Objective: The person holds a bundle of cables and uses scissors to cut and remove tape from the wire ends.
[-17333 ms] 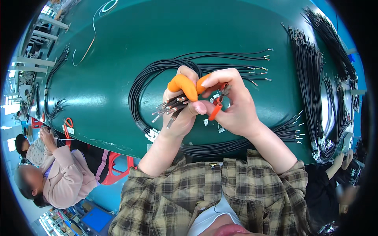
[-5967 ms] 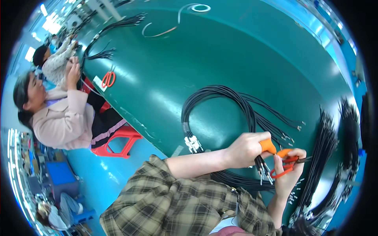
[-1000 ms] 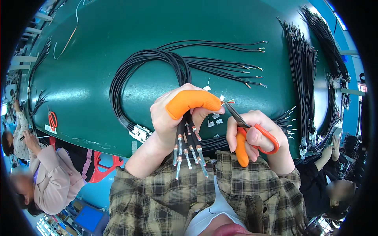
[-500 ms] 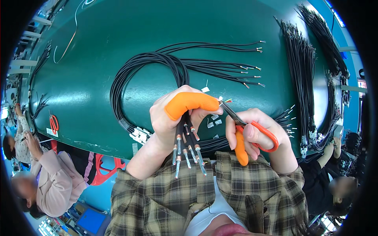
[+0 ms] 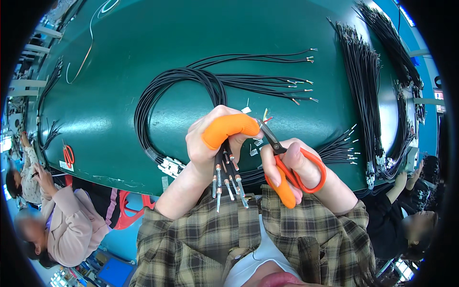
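Scissors (image 5: pixel 278 148), red-looped with dark metal blades, sit in my right hand (image 5: pixel 298 165), tips beside thin coloured wires (image 5: pixel 266 115); my left hand (image 5: pixel 199 137) grips slim black-sheathed cables (image 5: pixel 218 159), apparently to keep bared ends (image 5: pixel 218 176) together.

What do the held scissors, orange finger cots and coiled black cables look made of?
Held scissors: blades probably steel, dark, metallic sheen; handles likely plastic, smooth, evenly orange-red. Orange finger cots: likely rubber or latex, matte, fitting snugly. Coiled black cables: sheathed seemingly in plastic or rubber, satin with soft highlights.
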Tool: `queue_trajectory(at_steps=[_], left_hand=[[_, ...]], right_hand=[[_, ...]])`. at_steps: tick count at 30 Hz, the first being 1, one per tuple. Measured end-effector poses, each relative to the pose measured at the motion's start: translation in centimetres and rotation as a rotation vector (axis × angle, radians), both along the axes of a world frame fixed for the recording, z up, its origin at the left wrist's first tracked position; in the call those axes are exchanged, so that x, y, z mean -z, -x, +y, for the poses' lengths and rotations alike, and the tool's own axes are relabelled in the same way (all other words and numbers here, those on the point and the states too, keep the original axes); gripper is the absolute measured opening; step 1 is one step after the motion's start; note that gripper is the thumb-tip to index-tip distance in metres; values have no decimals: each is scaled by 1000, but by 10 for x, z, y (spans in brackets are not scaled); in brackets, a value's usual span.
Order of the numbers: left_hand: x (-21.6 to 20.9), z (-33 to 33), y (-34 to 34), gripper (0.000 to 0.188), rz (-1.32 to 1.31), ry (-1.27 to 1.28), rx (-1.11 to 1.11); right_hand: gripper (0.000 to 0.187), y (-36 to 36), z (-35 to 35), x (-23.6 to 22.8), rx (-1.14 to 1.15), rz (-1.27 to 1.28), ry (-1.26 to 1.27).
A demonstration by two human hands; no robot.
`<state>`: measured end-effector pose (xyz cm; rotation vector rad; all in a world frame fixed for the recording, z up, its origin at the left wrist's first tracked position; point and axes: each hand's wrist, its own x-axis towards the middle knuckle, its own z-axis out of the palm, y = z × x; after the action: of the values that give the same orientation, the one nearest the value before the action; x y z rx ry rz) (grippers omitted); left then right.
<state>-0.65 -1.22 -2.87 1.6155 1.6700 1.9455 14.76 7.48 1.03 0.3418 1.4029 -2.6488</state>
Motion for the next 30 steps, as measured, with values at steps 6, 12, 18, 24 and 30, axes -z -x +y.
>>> queue_trajectory(at_steps=[6, 12, 18, 24, 30], left_hand=[[0, -1, -4, 7, -171, 69, 51], [3, 4, -2, 10, -5, 46, 96], [-2, 10, -3, 11, -26, 9, 86], [-8, 0, 11, 20, -450, -291, 50], [-4, -1, 8, 25, -349, -79, 123]], right_hand=[[52, -11, 14, -16, 112, 46, -205], [47, 10, 28, -15, 628, 301, -836], [26, 13, 33, -9, 653, 134, -923], [24, -1, 105, 30, 743, -104, -1347], [18, 0, 120, 51, 471, -236, -1535]])
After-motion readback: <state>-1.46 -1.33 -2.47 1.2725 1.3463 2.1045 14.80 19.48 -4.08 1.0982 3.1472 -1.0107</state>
